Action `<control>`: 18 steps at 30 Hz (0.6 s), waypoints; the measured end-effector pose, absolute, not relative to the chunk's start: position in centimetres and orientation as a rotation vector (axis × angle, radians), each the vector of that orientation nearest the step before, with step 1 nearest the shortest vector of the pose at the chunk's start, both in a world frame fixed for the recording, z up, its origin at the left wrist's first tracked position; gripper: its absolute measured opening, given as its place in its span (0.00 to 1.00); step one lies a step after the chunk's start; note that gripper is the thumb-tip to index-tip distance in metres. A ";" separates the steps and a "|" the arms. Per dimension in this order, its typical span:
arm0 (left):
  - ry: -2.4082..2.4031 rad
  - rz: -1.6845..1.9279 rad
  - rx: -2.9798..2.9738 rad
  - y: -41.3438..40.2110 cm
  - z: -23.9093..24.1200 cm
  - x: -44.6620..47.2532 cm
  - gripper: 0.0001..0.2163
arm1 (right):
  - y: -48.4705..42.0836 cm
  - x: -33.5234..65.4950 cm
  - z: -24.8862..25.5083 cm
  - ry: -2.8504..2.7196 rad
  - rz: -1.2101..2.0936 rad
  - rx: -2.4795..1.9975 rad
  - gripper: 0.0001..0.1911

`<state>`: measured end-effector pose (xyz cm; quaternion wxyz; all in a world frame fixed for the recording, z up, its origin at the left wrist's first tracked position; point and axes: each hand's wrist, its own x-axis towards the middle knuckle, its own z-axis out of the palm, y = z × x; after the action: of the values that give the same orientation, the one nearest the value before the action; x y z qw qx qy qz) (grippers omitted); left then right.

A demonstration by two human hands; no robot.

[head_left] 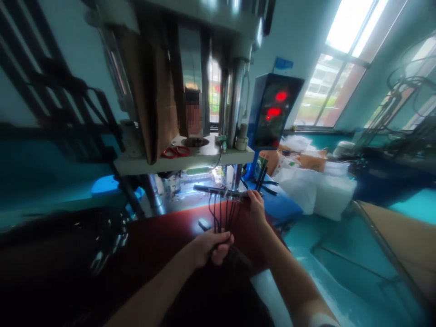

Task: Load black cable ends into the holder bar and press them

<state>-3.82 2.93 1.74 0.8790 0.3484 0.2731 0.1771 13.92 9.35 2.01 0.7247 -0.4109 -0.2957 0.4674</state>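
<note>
My left hand (pixel 218 245) is closed around a bundle of thin dark cables (pixel 220 215) above the red-brown tabletop (pixel 170 229). The cables run up to a long dark bar (pixel 218 189), which lies roughly level in front of the press. At the bar's right end my right hand (pixel 256 204) pinches it between thumb and fingers. A small light-coloured piece (pixel 204 224) rests on the tabletop left of the cables; its kind is too blurred to tell. The cables' lower ends are hidden by my left hand.
A large press (pixel 184 163) stands ahead, with red-handled scissors (pixel 175 151) on its ledge and a lit lamp (pixel 198 170) below. To its right are a control box (pixel 279 111) with red displays and white sacks (pixel 313 190). A brown table (pixel 402 240) stands at right.
</note>
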 end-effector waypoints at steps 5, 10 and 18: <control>0.647 0.210 0.889 -1.2 1.9 -3.1 0.12 | 8.2 16.2 1.0 -0.590 0.975 -0.977 0.10; 0.652 0.129 1.095 -6.0 1.4 -3.3 0.12 | 7.4 19.8 0.6 -0.543 0.927 -1.018 0.12; 0.651 0.380 0.970 -3.6 4.9 -4.7 0.16 | 3.4 23.4 -1.3 -0.684 0.932 -1.202 0.15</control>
<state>-4.65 -3.56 4.89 0.8172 0.4552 0.3054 0.1781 23.39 3.42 -1.35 0.6719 -0.5338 -0.3036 0.4140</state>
